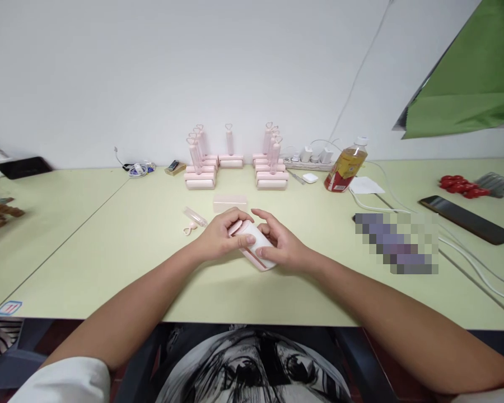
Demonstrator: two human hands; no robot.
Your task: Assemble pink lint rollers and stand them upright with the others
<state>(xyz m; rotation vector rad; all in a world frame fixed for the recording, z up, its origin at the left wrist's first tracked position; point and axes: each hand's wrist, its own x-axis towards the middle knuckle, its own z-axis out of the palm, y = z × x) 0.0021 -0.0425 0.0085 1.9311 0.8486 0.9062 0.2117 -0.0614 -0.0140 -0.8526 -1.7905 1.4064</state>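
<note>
the left hand (229, 238) gripped one end of a white roll (258, 242) in its pink holder (252, 257), thumb across the white, and the right hand (283, 246) was closed around the other end; the roll was just above the near middle of the table (185, 294). beyond lay a pink cover (230, 203), a clear tube (195, 216) and a heart loop (190, 228). to the right, a capped bottle (346, 165) held amber drink. finished-looking rollers (200, 180) stood by the wall (235, 67).

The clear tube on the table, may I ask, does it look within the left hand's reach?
Probably yes: the clear tube lies close beside the left hand with nothing visibly between, though that hand is occupied holding the white roller.
</note>
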